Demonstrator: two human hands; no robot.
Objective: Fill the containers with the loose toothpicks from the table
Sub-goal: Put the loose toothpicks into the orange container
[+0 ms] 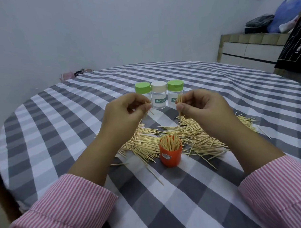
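A heap of loose toothpicks (167, 137) lies spread across the checked tablecloth. In front of it stands an open orange container (170, 154), packed with upright toothpicks. Behind the heap three clear jars stand in a row with lids on: a green-lidded jar (142, 89), a white-lidded jar (159, 97) labelled TOOTHPICK, and another green-lidded jar (175, 88). My left hand (126, 113) is raised above the heap and pinches a few toothpicks. My right hand (200, 107) is also raised and pinches a small upright bundle of toothpicks (180, 106).
The round table (59, 137) carries a grey and white checked cloth and stands close to a wall at the left. A tiled counter (247, 46) with bags stands at the back right. A dark printed garment (294, 52) hangs at the right edge.
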